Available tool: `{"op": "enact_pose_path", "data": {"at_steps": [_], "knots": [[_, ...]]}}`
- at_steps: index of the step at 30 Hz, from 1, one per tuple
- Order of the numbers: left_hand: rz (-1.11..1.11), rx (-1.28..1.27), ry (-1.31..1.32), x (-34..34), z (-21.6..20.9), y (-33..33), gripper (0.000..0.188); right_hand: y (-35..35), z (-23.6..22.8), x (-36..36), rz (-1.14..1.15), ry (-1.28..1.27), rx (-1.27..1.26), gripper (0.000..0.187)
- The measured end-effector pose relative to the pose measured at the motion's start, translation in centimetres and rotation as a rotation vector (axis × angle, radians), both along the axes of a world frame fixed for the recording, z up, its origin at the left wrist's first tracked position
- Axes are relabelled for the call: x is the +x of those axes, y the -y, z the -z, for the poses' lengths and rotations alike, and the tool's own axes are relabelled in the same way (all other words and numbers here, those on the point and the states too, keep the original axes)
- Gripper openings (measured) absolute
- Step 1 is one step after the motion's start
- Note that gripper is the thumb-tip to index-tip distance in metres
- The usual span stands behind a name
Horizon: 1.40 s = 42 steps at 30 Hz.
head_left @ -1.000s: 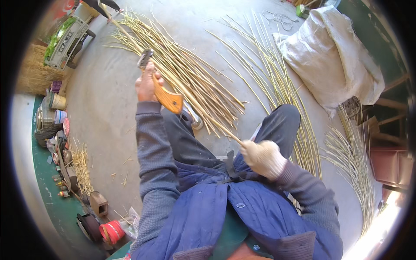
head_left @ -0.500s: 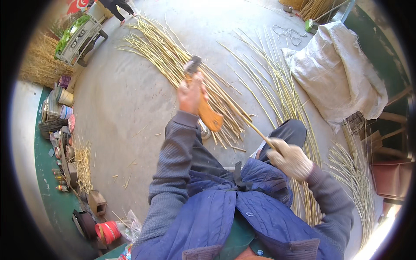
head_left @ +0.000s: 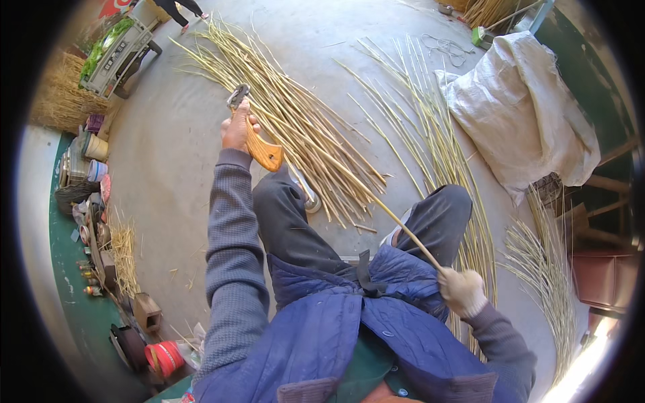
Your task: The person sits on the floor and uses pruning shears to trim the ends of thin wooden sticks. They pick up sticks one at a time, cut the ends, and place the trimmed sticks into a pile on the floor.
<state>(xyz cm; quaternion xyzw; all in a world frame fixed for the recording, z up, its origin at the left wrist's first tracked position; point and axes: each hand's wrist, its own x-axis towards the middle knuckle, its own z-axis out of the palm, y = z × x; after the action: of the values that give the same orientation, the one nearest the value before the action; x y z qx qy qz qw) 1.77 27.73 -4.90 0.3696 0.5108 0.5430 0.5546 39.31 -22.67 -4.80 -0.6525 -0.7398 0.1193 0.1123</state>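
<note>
My bare left hand [head_left: 235, 132] is closed round a tool with a curved wooden handle [head_left: 267, 153] and a small metal head at its far end. It is held over the left side of a pile of long, thin sticks [head_left: 329, 158] on the floor. My right hand [head_left: 462, 291], in a pale knit glove, grips the near end of one long stick [head_left: 408, 228]. That stick slants away to the left, between my knees and over the pile, where its far part blends with the others. The tool's head appears apart from the stick.
More thin stalks [head_left: 437, 127] lie right of centre, and a paler bunch [head_left: 541, 269] farther right. A large white woven sack [head_left: 517, 114] stands beyond them. Spools and a red roll [head_left: 163, 359] line the left wall. At the far left are a cart [head_left: 117, 60] and a person's legs [head_left: 178, 10].
My left hand has moved left with the tool, away from the middle of the pile. My right hand has come nearer and slightly right, drawing the stick with it.
</note>
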Motion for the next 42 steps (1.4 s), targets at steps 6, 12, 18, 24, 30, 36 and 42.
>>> {"op": "enact_pose_path", "data": {"at_steps": [6,12,18,24,30,36,42], "knots": [[0.107,0.012,-0.007,3.0,0.8,2.6,0.026,1.4,-2.7,3.0,0.277,-0.174,-0.5,0.03],[0.298,-0.018,0.038,11.7,1.2,11.6,0.026,-15.2,-6.4,-2.5,0.331,-0.766,-0.455,0.039],[0.3,-0.026,0.137,14.3,2.0,12.7,0.023,-21.1,-1.0,-5.3,0.082,-0.195,-0.047,0.024],[0.069,-0.023,0.028,4.8,2.8,1.9,0.024,-5.1,-1.0,-0.9,-0.017,-0.002,-0.057,0.009],[0.198,-0.033,0.012,8.8,2.1,3.8,0.022,-2.5,-3.7,-0.8,0.334,-0.324,-0.39,0.028],[0.407,-0.126,0.095,16.5,3.2,12.2,0.022,-12.3,-2.2,-2.2,0.343,-0.599,-0.212,0.03],[0.153,-0.099,-0.094,11.3,4.4,5.5,0.034,-5.2,-0.7,-0.5,0.173,-0.064,0.036,0.006]]}}
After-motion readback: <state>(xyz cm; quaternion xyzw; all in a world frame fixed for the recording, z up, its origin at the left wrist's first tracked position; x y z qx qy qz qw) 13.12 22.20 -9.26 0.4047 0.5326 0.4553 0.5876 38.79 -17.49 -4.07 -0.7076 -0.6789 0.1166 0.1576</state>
